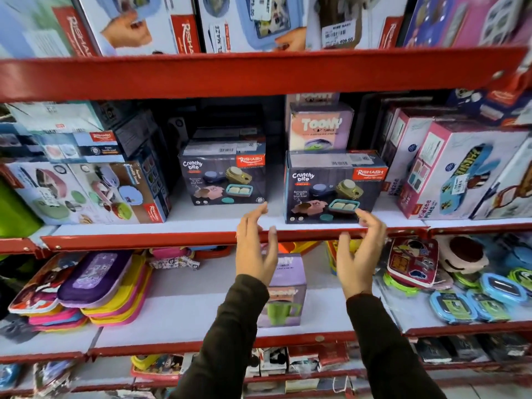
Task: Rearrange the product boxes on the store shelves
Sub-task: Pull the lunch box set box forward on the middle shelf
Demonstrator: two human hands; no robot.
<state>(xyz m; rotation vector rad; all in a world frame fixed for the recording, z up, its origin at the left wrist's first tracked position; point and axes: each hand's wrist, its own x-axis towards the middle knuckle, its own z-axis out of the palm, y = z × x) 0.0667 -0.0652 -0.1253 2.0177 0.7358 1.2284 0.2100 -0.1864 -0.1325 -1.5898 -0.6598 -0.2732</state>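
Note:
Two dark blue "Crunchy Bite" boxes stand on the middle shelf. The right box sits at the shelf's front edge; the left box is set further back. My left hand is raised in front of the gap between them, fingers apart, holding nothing. My right hand hovers just below the right box's lower right corner, fingers curled but empty, with fingertips close to the box. A purple "Toony" tumbler box stands behind the right box.
Lunch-box cartons crowd the left of the middle shelf; pink and white boxes fill the right. The red shelf lip above overhangs. On the lower shelf stand another Toony box, stacked pouches and blue containers.

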